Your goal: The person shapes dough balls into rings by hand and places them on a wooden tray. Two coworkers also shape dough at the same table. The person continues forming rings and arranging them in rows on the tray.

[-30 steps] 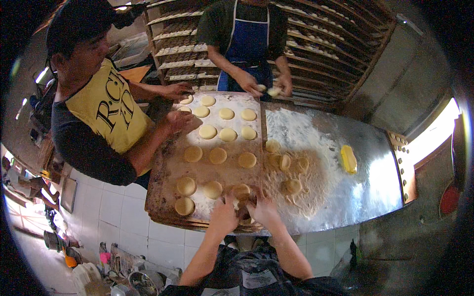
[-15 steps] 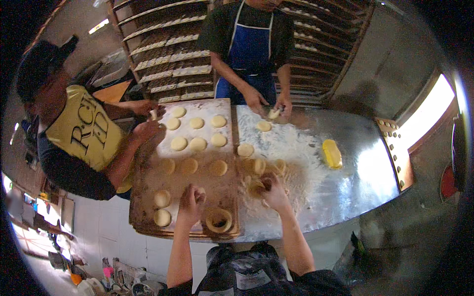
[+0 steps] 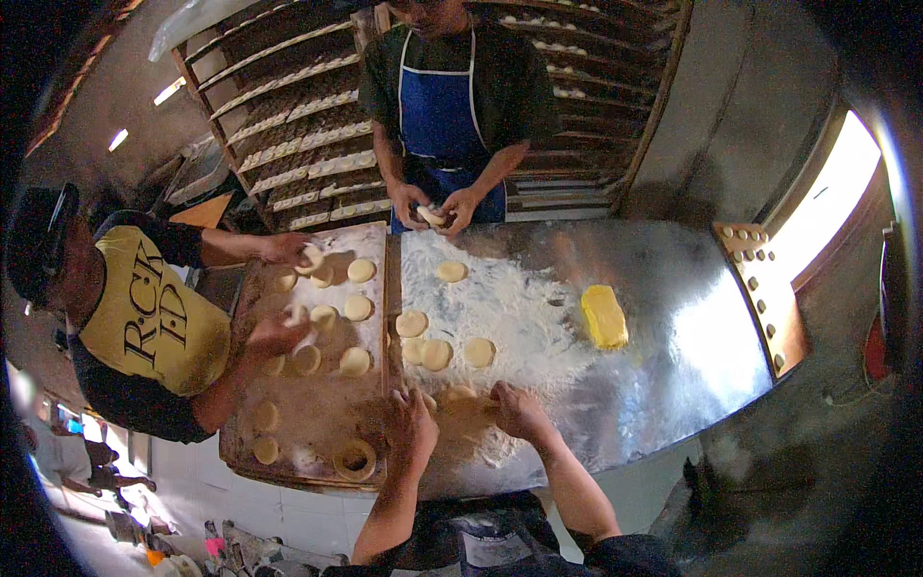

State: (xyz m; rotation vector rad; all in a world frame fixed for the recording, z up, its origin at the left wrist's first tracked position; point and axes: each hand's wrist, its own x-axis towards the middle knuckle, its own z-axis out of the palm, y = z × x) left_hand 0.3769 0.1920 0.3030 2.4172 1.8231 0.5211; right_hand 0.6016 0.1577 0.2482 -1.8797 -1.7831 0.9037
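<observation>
Both my hands are low over the floury metal table, just right of the wooden board (image 3: 317,423). The fingers of my left hand (image 3: 411,429) are closed beside the board's edge; what they hold is hidden. My right hand (image 3: 526,415) is closed too, pinching the edge of a flattened piece of dough (image 3: 464,396) that lies between my hands. That piece is blurred and shaded. Just beyond it are several round dough discs, among them one at the right (image 3: 479,352) and one farther away (image 3: 451,271).
A yellow block (image 3: 604,317) sits on the metal table (image 3: 663,385). A small round bowl (image 3: 355,460) stands at the board's near edge, with dough discs behind it. One person's hands (image 3: 281,327) reach over the board; another person's hands (image 3: 440,210) hold dough. Racks (image 3: 298,125) stand behind.
The view has shifted, so the table sits farther left. My left hand has moved from over the board toward my right hand. The person at left now reaches farther over the board.
</observation>
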